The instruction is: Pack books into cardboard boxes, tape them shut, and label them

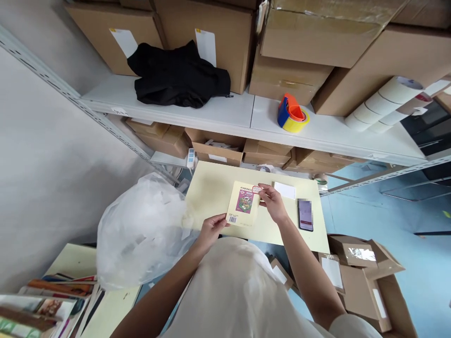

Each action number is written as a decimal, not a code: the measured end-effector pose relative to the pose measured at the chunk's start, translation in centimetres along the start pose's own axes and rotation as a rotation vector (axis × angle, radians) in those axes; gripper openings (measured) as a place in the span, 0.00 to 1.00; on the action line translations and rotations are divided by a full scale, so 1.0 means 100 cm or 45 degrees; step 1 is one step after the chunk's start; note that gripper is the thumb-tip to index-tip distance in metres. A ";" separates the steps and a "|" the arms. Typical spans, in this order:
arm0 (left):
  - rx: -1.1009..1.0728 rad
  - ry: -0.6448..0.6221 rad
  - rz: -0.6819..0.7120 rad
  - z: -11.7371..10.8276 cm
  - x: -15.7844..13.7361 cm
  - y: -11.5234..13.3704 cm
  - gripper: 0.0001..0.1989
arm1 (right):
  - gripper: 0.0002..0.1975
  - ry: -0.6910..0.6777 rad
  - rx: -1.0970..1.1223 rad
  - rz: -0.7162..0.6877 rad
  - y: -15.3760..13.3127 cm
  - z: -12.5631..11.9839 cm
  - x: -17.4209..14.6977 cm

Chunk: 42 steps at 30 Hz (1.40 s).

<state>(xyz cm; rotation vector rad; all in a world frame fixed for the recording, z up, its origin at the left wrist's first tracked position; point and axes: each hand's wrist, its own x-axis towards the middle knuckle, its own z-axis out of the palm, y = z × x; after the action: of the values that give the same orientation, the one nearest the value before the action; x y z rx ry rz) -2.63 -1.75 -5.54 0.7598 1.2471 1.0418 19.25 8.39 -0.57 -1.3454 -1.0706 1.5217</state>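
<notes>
A thin cream book [231,203] is held up over the pale yellow table, its cover showing a purple picture panel and a barcode near the lower left. My left hand [212,227] is closed on the book's lower left corner, thumb in front. At the upper right corner of the book, my right hand [272,201] pinches a small white label with a red border [257,189]. The label overlaps the cover; whether it is stuck down I cannot tell. A white pad or stack of paper [285,190] lies just beyond my right hand, and a phone [305,215] lies to its right.
Behind the table [207,183] stands a shelf [327,131] with cardboard boxes, black clothing [179,75], a tape dispenser [292,114] and tape rolls [384,103]. A large clear plastic bag [141,230] and books [59,295] are at left, opened cartons [362,281] at right.
</notes>
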 end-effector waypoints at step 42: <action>0.075 -0.058 0.021 0.019 -0.004 0.018 0.23 | 0.20 -0.147 -0.071 -0.037 0.013 -0.015 -0.028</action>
<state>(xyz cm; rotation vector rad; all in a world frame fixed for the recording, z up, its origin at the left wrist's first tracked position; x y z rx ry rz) -1.17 -1.28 -3.44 0.8362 1.2390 0.9996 20.99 5.47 -1.11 -1.2861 -1.2075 1.5744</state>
